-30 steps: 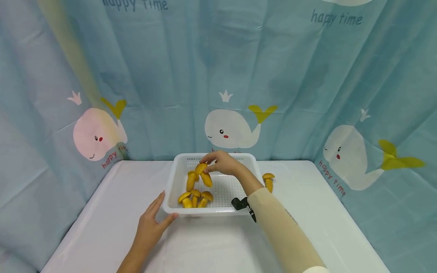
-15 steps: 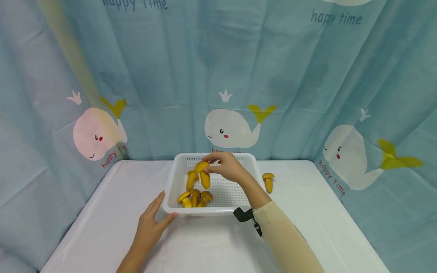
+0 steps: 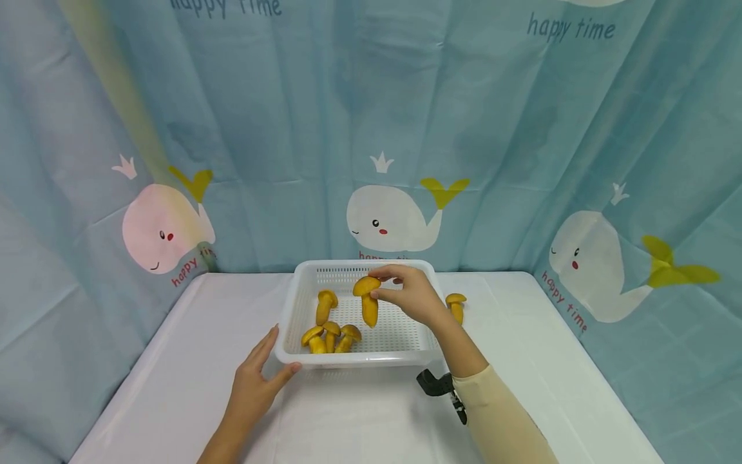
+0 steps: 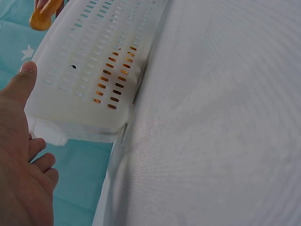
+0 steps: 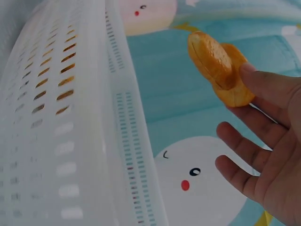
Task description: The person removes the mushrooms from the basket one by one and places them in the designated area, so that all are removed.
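My right hand [image 3: 410, 293] pinches a yellow-brown mushroom [image 3: 369, 301] by its cap, between thumb and fingers, above the white perforated basket [image 3: 382, 357]. In the right wrist view the mushroom [image 5: 214, 66] hangs clear of the basket wall [image 5: 84, 141], while the lower fingers hold nothing. Spread around the basket's front left corner, my left hand [image 3: 253, 386] touches it with fairly straight thumb and fingers. Inside the basket, one mushroom [image 3: 325, 308] lies at the left, and a row of mushrooms [image 3: 332, 337] lies at the front left.
Another mushroom [image 3: 456, 308] lies on the white-covered table [image 3: 359, 419], just right of the basket and partly behind my right forearm. A blue curtain [image 3: 493, 129] with whale prints stands behind and at both sides. A black device [image 3: 437, 385] sits at my right wrist.
My right hand has moved to the right with the mushroom, away from the one at the basket's left. The held mushroom now hangs more upright. My left hand stays at the corner.
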Tool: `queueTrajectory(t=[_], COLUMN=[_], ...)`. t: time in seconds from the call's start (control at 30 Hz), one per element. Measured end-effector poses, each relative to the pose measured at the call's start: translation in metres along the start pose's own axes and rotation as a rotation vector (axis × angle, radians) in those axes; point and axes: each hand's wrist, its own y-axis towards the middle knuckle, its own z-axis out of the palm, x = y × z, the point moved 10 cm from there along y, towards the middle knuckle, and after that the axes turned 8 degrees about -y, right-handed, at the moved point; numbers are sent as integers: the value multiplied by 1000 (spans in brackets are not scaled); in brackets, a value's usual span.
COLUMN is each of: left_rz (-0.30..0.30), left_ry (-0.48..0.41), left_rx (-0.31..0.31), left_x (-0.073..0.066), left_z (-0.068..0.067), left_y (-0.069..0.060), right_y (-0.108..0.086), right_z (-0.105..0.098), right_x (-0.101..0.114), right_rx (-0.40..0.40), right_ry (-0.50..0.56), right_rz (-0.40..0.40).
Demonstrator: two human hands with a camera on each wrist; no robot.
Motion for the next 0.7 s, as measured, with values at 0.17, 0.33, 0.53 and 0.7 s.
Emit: queueTrajectory(t=[0.17, 0.33, 0.53, 0.7], left_rz=[-2, -11, -14, -7], left_ry=[-1, 3, -8, -7], left_rx=[-5, -5, -3, -8], left_x=[1, 2, 4, 5], left_z=[0, 1, 2, 2], left_y=[0, -1, -2, -2], right_y=[-11, -19, -30, -39], right_z=[-13, -23, -34, -40], right_x=[-8, -17, -27, -34], right_rx=[-40, -56, -73, -79], right_ry=[7, 2, -13, -29], right_rz=[31, 38, 42, 44])
